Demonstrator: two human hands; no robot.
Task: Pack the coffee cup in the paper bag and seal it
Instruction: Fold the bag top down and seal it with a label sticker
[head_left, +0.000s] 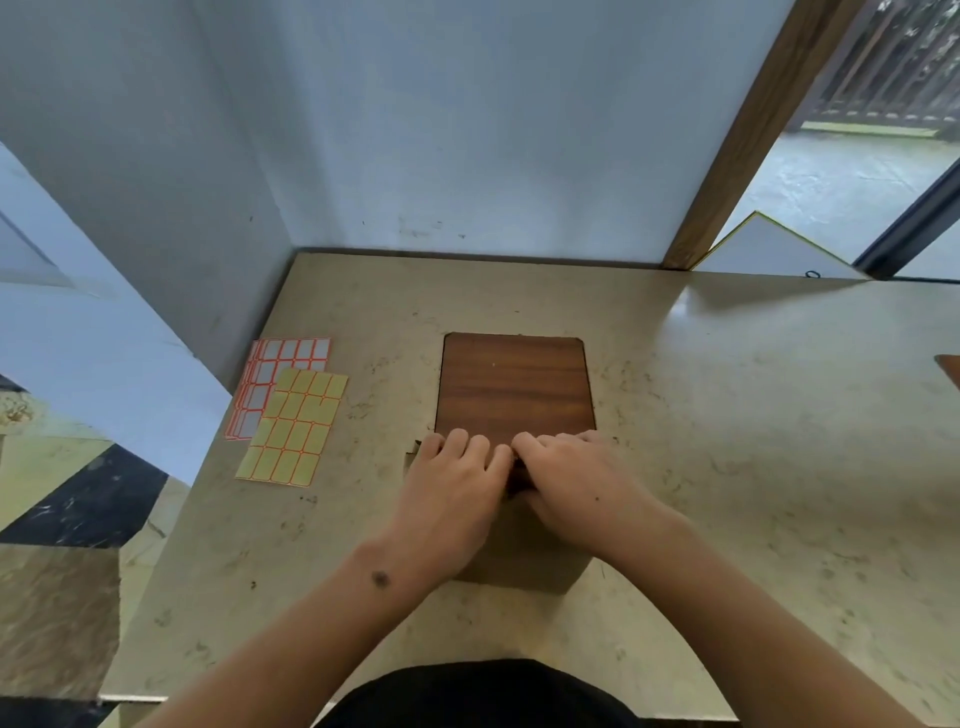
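A brown paper bag (524, 566) lies flat on the beige table (727, 415), its near end toward me. My left hand (452, 483) and my right hand (571, 483) rest side by side on the bag's far end, fingers curled down and pressing on the paper. Both hands hide that end of the bag. No coffee cup is visible. Two sticker sheets lie to the left: a yellow one (296, 426) on top of a white one with red borders (275, 374).
A dark wooden board (514, 384) lies on the table just beyond my hands. Walls close off the table at the back and left. A wooden post (748, 130) stands at the back right, with a white panel (769, 249) beside it.
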